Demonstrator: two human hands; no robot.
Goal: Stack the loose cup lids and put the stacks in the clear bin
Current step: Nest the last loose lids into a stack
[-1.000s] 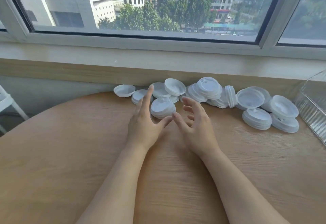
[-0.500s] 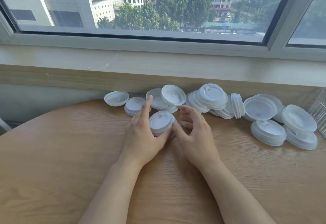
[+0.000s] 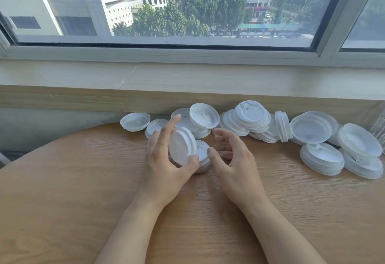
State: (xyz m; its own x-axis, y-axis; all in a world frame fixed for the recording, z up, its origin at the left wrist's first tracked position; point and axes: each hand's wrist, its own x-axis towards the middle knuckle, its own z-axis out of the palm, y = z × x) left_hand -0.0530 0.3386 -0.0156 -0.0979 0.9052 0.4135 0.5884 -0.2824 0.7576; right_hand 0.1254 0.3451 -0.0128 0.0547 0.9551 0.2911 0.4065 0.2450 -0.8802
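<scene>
Risk I flag: left hand [image 3: 164, 159] pinches a small tilted stack of white plastic cup lids [image 3: 181, 148] above the round wooden table [image 3: 62, 191]; loose grip, could fan apart. Right hand [image 3: 233, 159] empty, fingers loosely curled. Ribbed clear bin [image 3: 378, 127] barely shows at far right.

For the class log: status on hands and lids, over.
Left hand grips tilted lid stack. Right hand open beside it, holding nothing. Other lids loose by the wall. Nothing in the way.
</scene>
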